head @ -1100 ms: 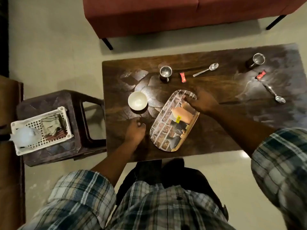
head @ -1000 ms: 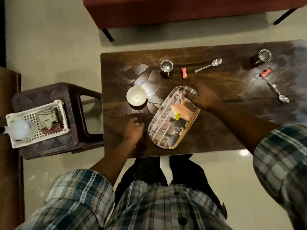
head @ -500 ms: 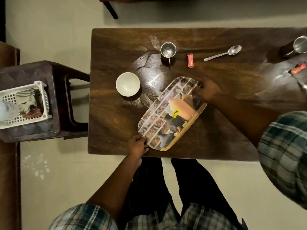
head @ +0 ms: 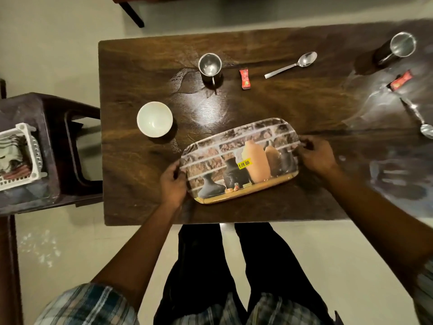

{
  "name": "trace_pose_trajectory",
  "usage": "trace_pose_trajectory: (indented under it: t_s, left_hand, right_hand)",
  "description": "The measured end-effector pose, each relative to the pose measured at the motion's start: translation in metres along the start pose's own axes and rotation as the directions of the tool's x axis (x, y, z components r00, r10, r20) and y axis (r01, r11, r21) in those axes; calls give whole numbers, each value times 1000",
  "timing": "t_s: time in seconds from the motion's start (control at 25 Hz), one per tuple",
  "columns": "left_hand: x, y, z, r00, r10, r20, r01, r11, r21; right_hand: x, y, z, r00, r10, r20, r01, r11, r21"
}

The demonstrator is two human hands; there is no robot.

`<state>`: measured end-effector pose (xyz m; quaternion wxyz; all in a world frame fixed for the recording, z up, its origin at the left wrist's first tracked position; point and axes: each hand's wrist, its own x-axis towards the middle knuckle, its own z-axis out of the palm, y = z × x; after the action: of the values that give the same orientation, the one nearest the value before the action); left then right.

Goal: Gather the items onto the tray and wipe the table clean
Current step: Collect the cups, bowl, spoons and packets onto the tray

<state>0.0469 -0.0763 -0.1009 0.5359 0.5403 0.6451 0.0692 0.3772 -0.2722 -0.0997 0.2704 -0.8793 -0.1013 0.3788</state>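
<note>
as left grip (head: 173,181) and right grip (head: 318,156) clasp the tray (head: 222,146), basket (head: 35,148) holds cloth (head: 11,153).

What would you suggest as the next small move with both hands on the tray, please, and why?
Probably free the left hand and lift the white bowl onto the tray. The tray rests on the table, held at its ends by that hand and the right hand, carries nothing, and the bowl sits nearest.
</note>
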Motion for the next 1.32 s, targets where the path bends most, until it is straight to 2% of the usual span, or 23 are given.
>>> trace_pose_trajectory:
  t_s: [0.16,0.24,0.4,0.52,0.56,0.64,0.72,0.8,0.88,0.96,1.04,1.12,1.32]
  left_hand:
    - [15,18,20,996,67,66,-69,997,42]
    - [17,20,28,998,30,64,-33,998,47]
    - [21,18,30,995,92,40,-96,987,132]
    - [23,18,26,990,139,39,-144,958,246]
    - [21,20,24,981,192,3,-184,935,302]
    - [17,33,23,937,332,-113,-274,894,354]
    - [21,65,28,882,435,-182,-372,879,299]
    - [39,103,41,870,453,-195,-439,891,115]
    - [78,137,58,923,338,-185,-368,916,-159]
    - [120,163,70,972,211,-105,-234,915,-330]
    - [148,182,79,991,131,2,-120,915,-385]
    - [162,193,86,992,96,81,-58,921,-385]
    - [178,195,93,990,102,94,-69,950,-304]
  right_hand:
    - [-25,43,1,990,102,-101,-85,984,156]
    - [-24,55,9,985,121,-123,-97,977,189]
    - [-22,63,18,971,192,-145,-152,956,251]
    - [-25,63,18,972,206,-115,-174,955,242]
    - [-30,60,15,971,208,-117,-182,962,202]
    - [-40,46,9,968,140,-210,-134,990,42]
    - [-39,16,10,952,-9,-307,-5,999,-43]
    - [-22,-33,26,947,-137,-291,167,983,79]
    - [8,-90,52,954,-249,-168,284,928,239]
    - [41,-141,78,937,-340,-77,348,897,272]
    - [67,-182,103,931,-364,-24,353,882,313]
    - [90,-212,123,941,-336,28,296,864,408]
    - [119,-225,150,951,-305,44,263,877,401]
